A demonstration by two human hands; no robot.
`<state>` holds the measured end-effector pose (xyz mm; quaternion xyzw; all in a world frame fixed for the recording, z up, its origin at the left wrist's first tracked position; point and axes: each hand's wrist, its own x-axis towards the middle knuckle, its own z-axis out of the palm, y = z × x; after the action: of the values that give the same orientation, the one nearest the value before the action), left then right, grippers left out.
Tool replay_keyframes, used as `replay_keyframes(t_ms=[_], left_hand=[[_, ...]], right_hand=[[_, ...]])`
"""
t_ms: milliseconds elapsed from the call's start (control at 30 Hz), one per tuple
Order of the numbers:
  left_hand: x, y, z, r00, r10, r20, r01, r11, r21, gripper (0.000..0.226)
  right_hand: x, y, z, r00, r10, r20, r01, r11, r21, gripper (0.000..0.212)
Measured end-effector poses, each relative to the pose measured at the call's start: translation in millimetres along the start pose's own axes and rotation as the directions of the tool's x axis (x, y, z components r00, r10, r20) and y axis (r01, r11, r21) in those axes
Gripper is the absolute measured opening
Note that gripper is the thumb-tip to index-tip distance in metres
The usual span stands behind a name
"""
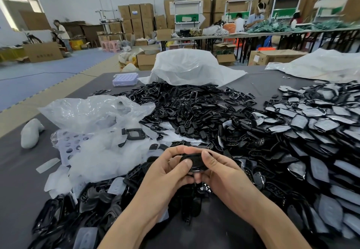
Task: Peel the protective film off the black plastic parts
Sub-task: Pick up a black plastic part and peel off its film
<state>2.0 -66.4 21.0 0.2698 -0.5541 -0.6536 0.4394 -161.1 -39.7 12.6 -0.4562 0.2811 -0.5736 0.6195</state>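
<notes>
Both my hands hold one black plastic part point(196, 163) just above the table, near the front centre. My left hand point(171, 168) grips its left side, thumb on top. My right hand point(220, 168) pinches its right edge from above. Whether film still covers this part is hidden by my fingers. To the right lies a heap of black parts with grey film point(311, 124) on them. Behind my hands spreads a pile of bare black parts point(185, 104). Peeled clear film pieces point(101, 157) lie heaped to the left.
A crumpled clear plastic bag point(93, 110) lies left of centre, over a lilac perforated tray point(70, 147). A second lilac tray point(125, 79) and a large white bag point(187, 67) sit at the far side. More black parts point(64, 215) crowd the near left. People work at distant tables.
</notes>
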Motion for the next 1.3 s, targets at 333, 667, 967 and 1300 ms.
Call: replay_keyframes(t_ms=[333,667,967,1300], left_hand=[[-4,-6,-1,0.899,0.374,-0.227,-0.124,0.716,0.687,0.026],[68,35,-72,0.97,0.042,-0.238,0.24,-0.04,0.97,0.03],[73,47,-71,0.985,0.088,-0.151,0.157,-0.065,0.985,0.01],[35,20,1,0.838,0.523,-0.155,-0.165,0.515,0.841,0.01]], right_hand=[[1,6,2,0.956,-0.154,-0.25,0.03,0.899,-0.437,0.028],[6,4,-16,0.807,-0.256,-0.533,0.045,0.926,-0.376,0.017],[6,0,-13,0.801,-0.204,-0.563,0.039,0.956,-0.29,0.015],[5,-12,-6,0.886,-0.044,-0.461,0.094,0.992,0.085,0.02]])
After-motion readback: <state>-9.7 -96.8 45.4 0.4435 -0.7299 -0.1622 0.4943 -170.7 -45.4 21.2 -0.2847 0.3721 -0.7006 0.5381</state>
